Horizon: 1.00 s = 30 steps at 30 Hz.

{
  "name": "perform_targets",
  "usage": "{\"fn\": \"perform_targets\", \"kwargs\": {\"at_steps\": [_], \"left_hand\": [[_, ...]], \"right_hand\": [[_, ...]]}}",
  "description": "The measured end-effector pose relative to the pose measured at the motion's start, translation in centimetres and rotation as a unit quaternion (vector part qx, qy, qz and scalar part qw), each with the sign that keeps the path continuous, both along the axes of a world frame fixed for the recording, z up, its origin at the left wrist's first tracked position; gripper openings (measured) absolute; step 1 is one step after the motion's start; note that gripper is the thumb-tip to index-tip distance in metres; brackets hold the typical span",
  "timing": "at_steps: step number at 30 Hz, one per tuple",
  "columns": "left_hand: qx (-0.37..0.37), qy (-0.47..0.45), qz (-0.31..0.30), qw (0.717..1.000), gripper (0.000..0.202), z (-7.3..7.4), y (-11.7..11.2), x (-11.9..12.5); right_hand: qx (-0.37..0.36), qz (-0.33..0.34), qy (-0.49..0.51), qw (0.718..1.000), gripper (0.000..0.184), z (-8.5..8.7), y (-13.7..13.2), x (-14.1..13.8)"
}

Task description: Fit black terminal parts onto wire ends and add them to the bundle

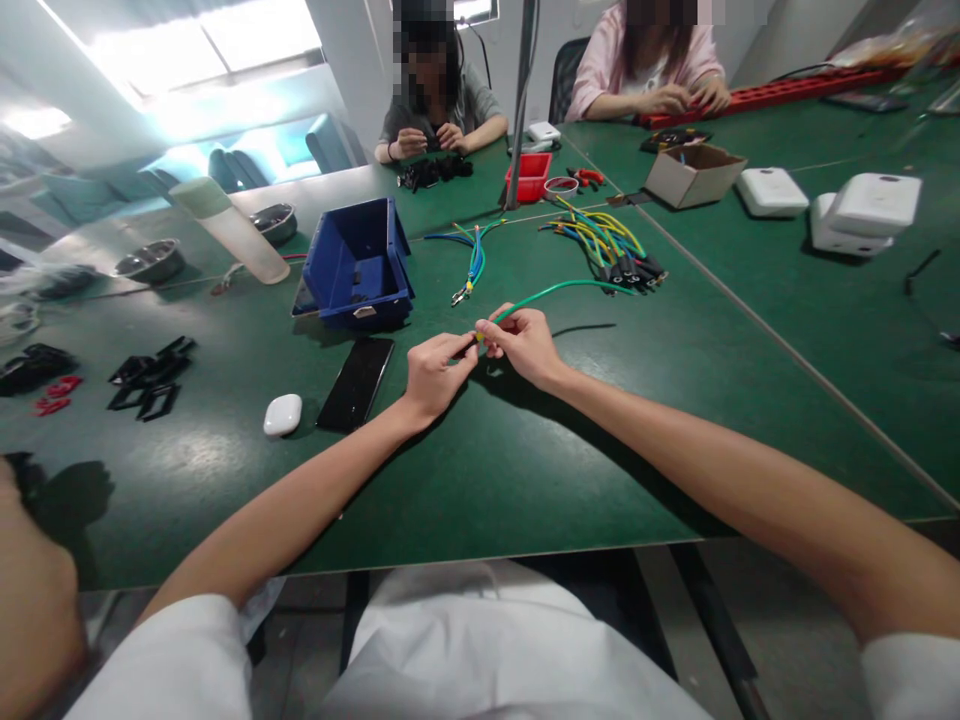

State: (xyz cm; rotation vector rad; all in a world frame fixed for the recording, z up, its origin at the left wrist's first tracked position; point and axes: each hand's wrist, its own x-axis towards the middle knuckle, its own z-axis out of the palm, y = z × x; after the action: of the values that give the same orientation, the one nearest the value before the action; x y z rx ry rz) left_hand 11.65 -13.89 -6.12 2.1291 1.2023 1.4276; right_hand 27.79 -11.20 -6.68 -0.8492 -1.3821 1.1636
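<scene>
"Looking between the two hands, where do we find the green wire (564, 286)?"

"Right there: we see its near end at the fingertips, with a yellow collar (480, 337) in the gap."

"And its long axis?"

"From the hands it runs right and a little far, arching towards the pile of wires (611, 240). (Whether its far tip touches the pile, we can't tell.) The free length lies on the right hand's side, so that hand is nearer."

"How do we read the grips?"

"The right hand (529, 347) pinches the wire beside the collar. The left hand (436, 378) has thumb and fingers closed on a small black piece (465, 349), mostly covered."

"Any brands or writing?"

"None we can read: the phone (356, 383) shows a dark face, and any marks on the white boxes (874, 205) are too small."
</scene>
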Motion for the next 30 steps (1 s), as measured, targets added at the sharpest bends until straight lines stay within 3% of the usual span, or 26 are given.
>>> {"fn": "perform_targets", "kwargs": {"at_steps": [3, 7, 9, 17, 24, 30], "left_hand": [[-0.018, 0.014, -0.020, 1.000, 0.018, 0.0, 0.2, -0.2], [-0.200, -0.077, -0.077, 0.974, 0.026, 0.2, 0.8, -0.3], [-0.242, -0.111, -0.089, 0.960, 0.029, 0.2, 0.9, -0.3], [-0.178, -0.101, -0.005, 0.979, 0.027, -0.1, 0.9, -0.2], [-0.211, -0.130, -0.042, 0.968, 0.032, -0.5, 1.5, -0.4], [-0.167, -0.099, -0.028, 0.981, 0.034, -0.3, 1.1, -0.4]], "right_hand": [[-0.002, 0.002, 0.001, 1.000, 0.039, 0.0, 0.1, 0.0], [-0.009, 0.030, -0.015, 0.999, 0.041, 0.1, 0.4, 0.3], [-0.010, 0.045, -0.014, 0.999, 0.040, 0.1, 0.5, 0.4], [-0.038, -0.011, 0.028, 0.999, 0.039, 0.4, 0.3, 0.3], [-0.089, 0.015, 0.113, 0.989, 0.037, 0.8, 0.2, 0.6], [-0.078, -0.012, 0.084, 0.993, 0.038, 0.9, 0.1, 0.5]]}}
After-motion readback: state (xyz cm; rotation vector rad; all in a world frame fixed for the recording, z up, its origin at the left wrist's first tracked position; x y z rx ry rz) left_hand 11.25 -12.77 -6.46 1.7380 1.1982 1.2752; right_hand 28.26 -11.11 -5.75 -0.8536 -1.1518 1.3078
